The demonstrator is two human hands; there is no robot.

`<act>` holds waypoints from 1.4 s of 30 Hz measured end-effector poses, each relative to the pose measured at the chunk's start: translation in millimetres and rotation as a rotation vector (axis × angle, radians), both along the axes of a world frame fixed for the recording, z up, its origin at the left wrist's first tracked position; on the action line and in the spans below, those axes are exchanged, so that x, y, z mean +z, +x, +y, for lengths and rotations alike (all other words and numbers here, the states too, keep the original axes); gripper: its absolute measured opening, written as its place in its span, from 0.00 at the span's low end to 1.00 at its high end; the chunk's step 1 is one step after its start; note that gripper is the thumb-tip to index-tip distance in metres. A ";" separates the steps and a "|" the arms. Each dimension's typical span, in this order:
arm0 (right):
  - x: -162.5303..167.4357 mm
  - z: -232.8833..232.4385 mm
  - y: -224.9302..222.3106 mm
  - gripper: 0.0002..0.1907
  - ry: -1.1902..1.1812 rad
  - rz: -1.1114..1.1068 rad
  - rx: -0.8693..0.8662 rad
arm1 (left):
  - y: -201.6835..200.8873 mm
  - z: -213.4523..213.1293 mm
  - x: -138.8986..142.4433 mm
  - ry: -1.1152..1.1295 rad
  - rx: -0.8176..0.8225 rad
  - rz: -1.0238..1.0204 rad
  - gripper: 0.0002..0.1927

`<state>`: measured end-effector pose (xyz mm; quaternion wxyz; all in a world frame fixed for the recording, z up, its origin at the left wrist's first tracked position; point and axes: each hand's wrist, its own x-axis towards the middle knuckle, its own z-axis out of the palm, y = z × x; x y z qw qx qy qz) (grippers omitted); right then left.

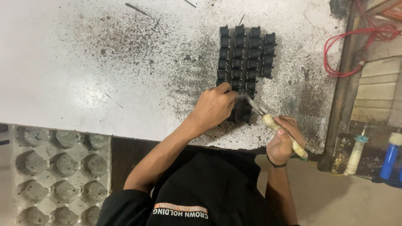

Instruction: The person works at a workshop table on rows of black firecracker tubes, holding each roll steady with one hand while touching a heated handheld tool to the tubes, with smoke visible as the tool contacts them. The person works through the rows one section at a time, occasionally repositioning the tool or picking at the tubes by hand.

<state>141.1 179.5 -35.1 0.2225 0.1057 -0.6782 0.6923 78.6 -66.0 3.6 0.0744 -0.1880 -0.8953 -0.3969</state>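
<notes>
Several small black block-shaped parts (245, 54) stand in neat rows on a white, speckled tabletop (83, 62). My left hand (213, 106) rests on the near end of the rows, its fingers pressed on the nearest parts. A brush (278, 129) with a pale wrapped handle is gripped in my right hand (281, 142). Its bristles (247, 99) touch the parts right beside my left fingertips.
A grey moulded tray with round cups (58, 175) sits at the lower left. A red wire (356, 46) loops by the table's right edge. A white bottle (356, 152) and a blue bottle (389, 157) stand at the lower right. Dark specks cover the tabletop.
</notes>
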 end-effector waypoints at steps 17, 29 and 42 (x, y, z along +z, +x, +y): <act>17.7 0.6 -3.5 0.16 0.147 0.002 0.059 | -10.5 4.1 2.1 -0.101 -0.014 0.004 0.07; 17.3 5.0 18.5 0.16 0.152 0.033 -0.027 | 28.8 -12.2 19.0 -0.020 0.086 0.134 0.10; 15.9 3.1 26.9 0.18 0.116 -0.069 -0.015 | 27.1 4.6 1.6 -0.096 0.000 0.036 0.08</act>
